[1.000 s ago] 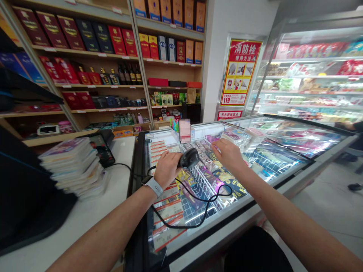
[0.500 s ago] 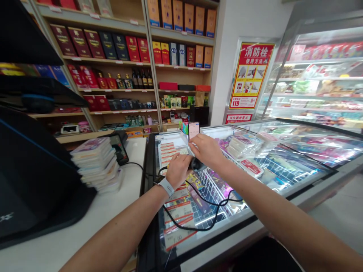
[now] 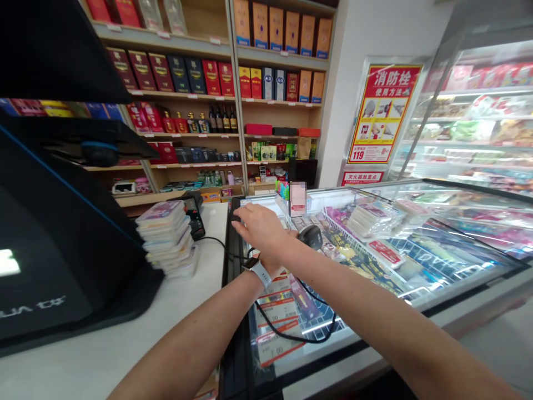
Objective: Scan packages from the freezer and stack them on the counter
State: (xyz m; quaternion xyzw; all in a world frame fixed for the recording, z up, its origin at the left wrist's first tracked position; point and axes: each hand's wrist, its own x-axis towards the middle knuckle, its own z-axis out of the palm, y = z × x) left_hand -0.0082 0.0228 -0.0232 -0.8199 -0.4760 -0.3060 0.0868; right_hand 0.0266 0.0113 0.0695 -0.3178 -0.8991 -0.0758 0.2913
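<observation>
The right hand (image 3: 260, 225) is spread flat, palm down, fingers reaching left over the near corner of a glass-topped chest freezer (image 3: 466, 291), and it pinches nothing. The left hand (image 3: 270, 265) sits mostly hidden beneath the right hand and forearm, so its grip can't be made out; a white smartwatch (image 3: 257, 273) circles the left wrist. A black corded barcode scanner (image 3: 310, 236) lies just beyond the right wrist, its handle out of sight behind the forearm, so whether the left hand holds it is unclear. Its black cable (image 3: 293, 336) loops across the freezer above rows of red-edged price labels (image 3: 277, 314).

On the white worktop (image 3: 108, 350) to the left, a leaning stack of flat packets (image 3: 164, 238) stands near a card terminal (image 3: 192, 218). A wire basket divider (image 3: 353, 236) runs through the freezer's packets.

A forearm crossing the slack cable could snag it and jerk the scanner loose if it isn't gripped. Swinging left, a sleeve or elbow could knock the leaning stack over, because it stands so unevenly.
</observation>
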